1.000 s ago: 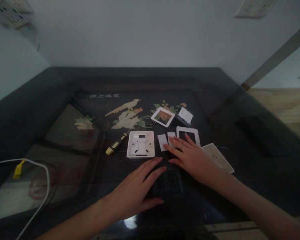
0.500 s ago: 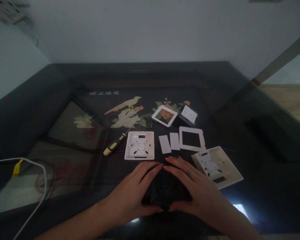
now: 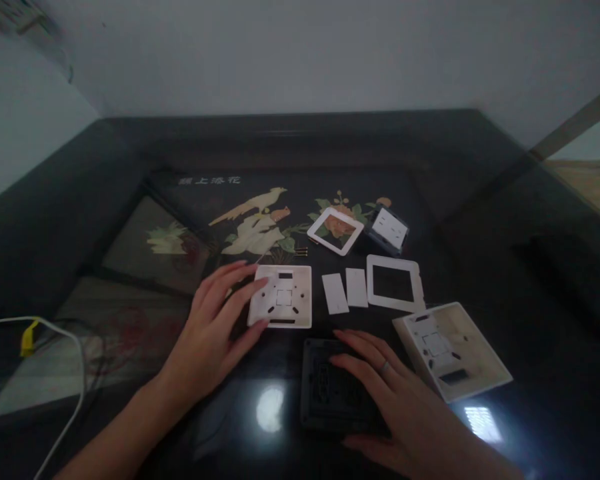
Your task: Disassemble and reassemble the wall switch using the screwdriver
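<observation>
My left hand (image 3: pixel 217 320) is over the left edge of a shallow white wall mounting box (image 3: pixel 305 307), fingers apart. Its thumb and index fingertips are at that edge; whether they touch it I cannot tell. The hand covers most of the screwdriver beside the box. Between fingers and thumb, my right hand (image 3: pixel 395 393) holds a black square panel (image 3: pixel 317 393) on the table, covering its right side. Fine detail on the panel is too dark to make out.
A deeper white box (image 3: pixel 475 353) lies tilted at right. Beyond are two white plates (image 3: pixel 335 293), white frames (image 3: pixel 417 293), a socket module (image 3: pixel 390 230) and small screws (image 3: pixel 301 252). A white cable (image 3: pixel 83 373) with a yellow tag runs along the left of the dark glossy table (image 3: pixel 370 147).
My left hand has left the black panel and moved left and up to the shallow white box, covering the screwdriver. My right hand stays on the panel. The view has shifted slightly.
</observation>
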`<state>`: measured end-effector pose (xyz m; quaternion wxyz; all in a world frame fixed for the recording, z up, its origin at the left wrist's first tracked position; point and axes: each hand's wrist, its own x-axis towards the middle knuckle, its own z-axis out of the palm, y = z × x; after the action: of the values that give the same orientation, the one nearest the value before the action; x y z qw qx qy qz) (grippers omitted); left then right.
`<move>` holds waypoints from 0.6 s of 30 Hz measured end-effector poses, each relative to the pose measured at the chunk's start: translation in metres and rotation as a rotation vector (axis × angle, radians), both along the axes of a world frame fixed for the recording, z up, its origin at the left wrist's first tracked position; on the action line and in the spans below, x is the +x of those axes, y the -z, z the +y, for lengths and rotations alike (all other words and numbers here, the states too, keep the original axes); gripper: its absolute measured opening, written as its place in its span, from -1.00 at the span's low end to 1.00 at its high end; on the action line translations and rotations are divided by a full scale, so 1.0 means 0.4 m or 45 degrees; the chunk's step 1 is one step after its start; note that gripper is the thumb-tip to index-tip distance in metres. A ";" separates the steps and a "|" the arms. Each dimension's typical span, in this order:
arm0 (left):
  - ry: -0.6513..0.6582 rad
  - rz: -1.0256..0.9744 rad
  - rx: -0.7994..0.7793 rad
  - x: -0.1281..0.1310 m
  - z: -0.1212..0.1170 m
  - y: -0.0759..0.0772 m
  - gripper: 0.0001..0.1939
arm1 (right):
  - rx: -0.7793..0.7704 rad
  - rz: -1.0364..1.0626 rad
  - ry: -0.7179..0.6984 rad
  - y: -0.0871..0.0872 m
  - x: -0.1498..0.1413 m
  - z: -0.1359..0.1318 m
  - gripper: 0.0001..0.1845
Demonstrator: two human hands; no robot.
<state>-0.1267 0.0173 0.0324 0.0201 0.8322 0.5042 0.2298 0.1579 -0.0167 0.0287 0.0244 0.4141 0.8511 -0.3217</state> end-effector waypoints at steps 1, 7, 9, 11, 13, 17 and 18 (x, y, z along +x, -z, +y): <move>-0.041 0.038 -0.023 -0.005 0.013 0.007 -0.53 | 0.010 0.009 -0.001 0.004 0.001 -0.001 -0.20; 0.023 0.139 -0.188 -0.007 0.038 0.050 -0.28 | 0.157 0.094 0.011 0.025 0.005 -0.013 -0.22; 0.035 0.128 -0.209 -0.010 0.035 0.052 -0.24 | 0.203 0.142 0.031 0.028 0.007 -0.015 -0.24; 0.033 0.103 -0.222 -0.016 0.032 0.048 -0.17 | 0.215 0.199 0.051 0.025 0.008 -0.015 -0.27; 0.040 0.092 -0.247 -0.024 0.028 0.042 -0.12 | 0.201 0.278 0.071 0.014 0.012 -0.013 -0.28; 0.097 0.065 -0.332 -0.033 0.021 0.029 -0.05 | 0.168 0.471 0.086 -0.018 0.027 -0.011 -0.17; 0.112 0.048 -0.365 -0.032 0.018 0.025 -0.04 | 0.169 0.516 0.104 -0.024 0.033 -0.011 -0.15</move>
<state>-0.1397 0.0247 0.0224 0.1395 0.8461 0.4954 0.1387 0.1712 -0.0212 0.0381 -0.1877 0.3758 0.8404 -0.3425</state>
